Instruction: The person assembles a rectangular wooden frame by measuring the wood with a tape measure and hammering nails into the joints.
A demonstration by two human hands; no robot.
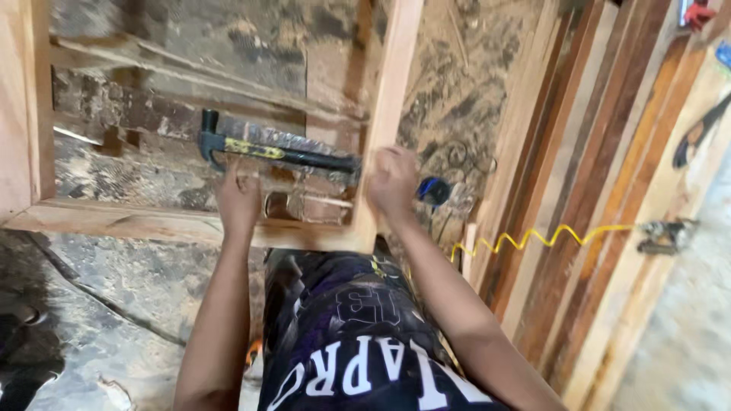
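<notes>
A light wooden frame lies on rough ground in front of me. A hammer with a black head and a black and yellow handle lies across its opening, head to the left. My left hand is curled just below the hammer's shaft, above the frame's near rail; what its fingers hold is hidden. My right hand is closed around the frame's upright rail, right at the end of the hammer's handle.
Long planks lie stacked to the right. A yellow coiled hose runs across them to a metal tool. A small blue object sits by my right hand. A saw handle rests on the far right board.
</notes>
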